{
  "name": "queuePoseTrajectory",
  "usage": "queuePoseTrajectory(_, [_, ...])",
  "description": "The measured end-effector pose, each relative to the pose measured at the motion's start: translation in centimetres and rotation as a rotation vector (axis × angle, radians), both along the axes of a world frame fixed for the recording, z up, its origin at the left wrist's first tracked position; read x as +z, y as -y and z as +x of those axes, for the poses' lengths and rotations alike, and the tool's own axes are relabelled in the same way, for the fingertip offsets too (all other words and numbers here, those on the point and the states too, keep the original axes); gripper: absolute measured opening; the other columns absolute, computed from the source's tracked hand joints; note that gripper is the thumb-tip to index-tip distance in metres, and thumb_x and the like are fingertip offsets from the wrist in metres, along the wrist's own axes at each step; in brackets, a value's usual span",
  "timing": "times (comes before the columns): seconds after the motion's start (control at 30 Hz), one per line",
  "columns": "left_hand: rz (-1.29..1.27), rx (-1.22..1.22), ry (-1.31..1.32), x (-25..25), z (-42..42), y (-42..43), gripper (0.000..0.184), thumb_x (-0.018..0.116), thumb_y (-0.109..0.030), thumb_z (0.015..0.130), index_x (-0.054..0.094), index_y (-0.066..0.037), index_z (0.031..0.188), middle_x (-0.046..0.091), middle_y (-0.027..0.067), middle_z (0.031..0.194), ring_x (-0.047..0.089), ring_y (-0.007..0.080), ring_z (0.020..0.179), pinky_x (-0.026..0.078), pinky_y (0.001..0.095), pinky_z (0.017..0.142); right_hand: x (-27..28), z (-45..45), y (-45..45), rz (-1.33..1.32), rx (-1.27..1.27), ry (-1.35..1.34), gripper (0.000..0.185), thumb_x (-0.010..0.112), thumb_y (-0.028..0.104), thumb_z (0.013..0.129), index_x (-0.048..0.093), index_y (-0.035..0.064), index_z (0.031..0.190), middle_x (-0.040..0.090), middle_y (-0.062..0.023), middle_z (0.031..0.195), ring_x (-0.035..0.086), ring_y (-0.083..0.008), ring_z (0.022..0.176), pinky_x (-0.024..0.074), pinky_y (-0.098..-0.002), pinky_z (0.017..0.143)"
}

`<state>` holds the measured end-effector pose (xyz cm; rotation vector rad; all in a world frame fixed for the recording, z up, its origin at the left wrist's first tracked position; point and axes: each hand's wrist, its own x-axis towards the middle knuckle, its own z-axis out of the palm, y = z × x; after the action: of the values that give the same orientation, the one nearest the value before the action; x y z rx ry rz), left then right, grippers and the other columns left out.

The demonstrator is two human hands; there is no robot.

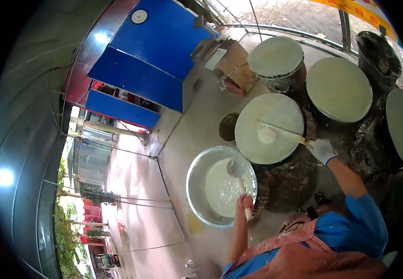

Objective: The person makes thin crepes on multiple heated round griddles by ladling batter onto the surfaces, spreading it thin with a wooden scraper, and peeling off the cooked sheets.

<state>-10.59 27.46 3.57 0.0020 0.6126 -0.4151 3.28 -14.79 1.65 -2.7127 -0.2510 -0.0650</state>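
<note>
Grey floor [178, 135] ran under everything, beyond both hands. Biggest piece near the hands: a round, pale-coated griddle on a dark drum base [250, 122], ahead of the right hand, beyond the left. Three more pale round tops [276, 56] [339, 88] [402, 128] stood farther out past the right hand. Wide silvery metal basin [195, 181] sat just ahead of the left hand, white liquid [220, 193] inside. Long thin spreader with a pale handle [283, 130]: clasped in the white-gloved right hand [322, 151], blade out over the griddle beside a small white mound [267, 135]. Metal ladle with a pale handle [235, 169]: clenched in the left hand [245, 202], bowl over the basin; couldn't tell if it touched the liquid.

Risks, judged: ladle bowl was near the basin's griddle-side rim, so a careless lift could have knocked it or dripped outside. Uneven spreader pressure could have torn or thickened the layer. If the griddle was hot, a low right wrist could have brushed it.
</note>
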Motion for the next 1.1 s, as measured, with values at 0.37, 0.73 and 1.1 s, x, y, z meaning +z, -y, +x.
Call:
queuePoseTrajectory(0.37, [0.499, -0.199, 0.05, -1.9, 11.6, 11.8, 0.016, 0.054, -0.009, 0.083, 0.039, -0.012, 0.079, 0.036, 0.0004, 0.06, 0.036, 0.0124, 0.045, 0.03, 0.0248, 0.039, -3.7, -9.7, -7.2, 0.095, -0.184, 0.078, 0.016, 0.06, 0.03, 0.083, 0.068, 0.0186, 0.091, 0.062, -0.0133, 0.069, 0.061, -0.0311, 0.065, 0.0479, -0.0442, 0.059])
queuePoseTrajectory(0.73, [-0.325, -0.348, 0.065, 5.8, -2.4, 3.9, 0.035, 0.039, -0.032, 0.101, 0.051, -0.016, 0.129, 0.038, 0.0012, 0.065, 0.035, 0.0088, 0.046, 0.036, 0.0233, 0.04, 2.0, -15.3, -8.1, -0.084, -0.269, 0.388, 0.027, 0.063, 0.038, 0.081, 0.068, 0.0174, 0.097, 0.066, -0.0079, 0.077, 0.064, -0.0238, 0.071, 0.0486, -0.0384, 0.062])
queuePoseTrajectory(1.1, [0.107, -0.932, 0.103, 9.1, -2.5, 16.7, 0.035, 0.043, -0.038, 0.096, 0.049, -0.008, 0.082, 0.035, 0.0007, 0.055, 0.035, 0.0102, 0.043, 0.033, 0.0238, 0.04, 0.0, -26.4, -1.0, 0.207, -0.488, 0.236, 0.042, 0.053, 0.051, 0.086, 0.062, 0.0153, 0.106, 0.063, -0.0136, 0.075, 0.062, -0.032, 0.066, 0.0489, -0.0433, 0.06])
